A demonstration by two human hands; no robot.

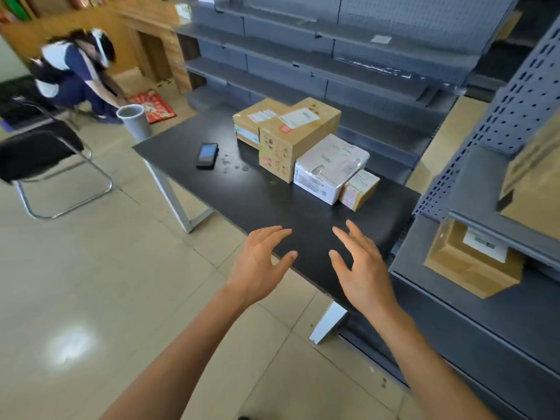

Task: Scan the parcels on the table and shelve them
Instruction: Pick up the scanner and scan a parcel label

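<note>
Four parcels [303,137] on table [242,201]; one scanner [207,155]; two shelved boxes [472,262].

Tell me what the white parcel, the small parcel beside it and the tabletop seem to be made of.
White parcel: looks like a box wrapped in glossy clear plastic film, judging by wrinkles and glare. Small parcel: brown cardboard, matte, with printed labels. Tabletop: smooth black board, probably laminate, with a faint sheen; its legs look like white painted metal.
</note>
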